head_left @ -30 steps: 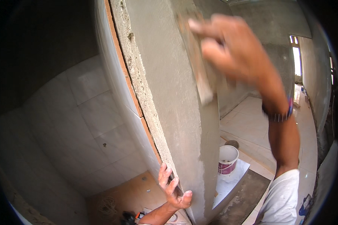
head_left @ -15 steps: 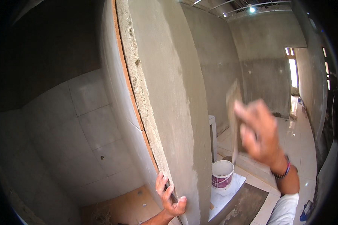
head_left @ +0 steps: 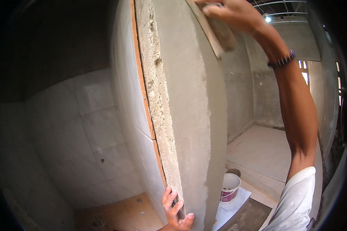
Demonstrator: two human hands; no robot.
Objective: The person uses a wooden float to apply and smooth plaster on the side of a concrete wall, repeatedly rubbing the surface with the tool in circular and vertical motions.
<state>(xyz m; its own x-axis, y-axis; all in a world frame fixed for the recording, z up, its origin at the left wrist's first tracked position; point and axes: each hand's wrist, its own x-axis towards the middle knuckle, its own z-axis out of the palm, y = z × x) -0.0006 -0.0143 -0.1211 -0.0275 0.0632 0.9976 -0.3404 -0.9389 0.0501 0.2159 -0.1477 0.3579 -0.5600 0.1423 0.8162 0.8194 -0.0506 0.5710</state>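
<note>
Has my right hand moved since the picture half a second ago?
Yes: up and somewhat left in the view. Judged against the white-and-purple bucket, the right hand is now much higher above it.

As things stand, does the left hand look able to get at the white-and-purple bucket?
Probably not directly: the left hand is at the rough edge of the plastered wall, whose face stands between it and the bucket.
</note>
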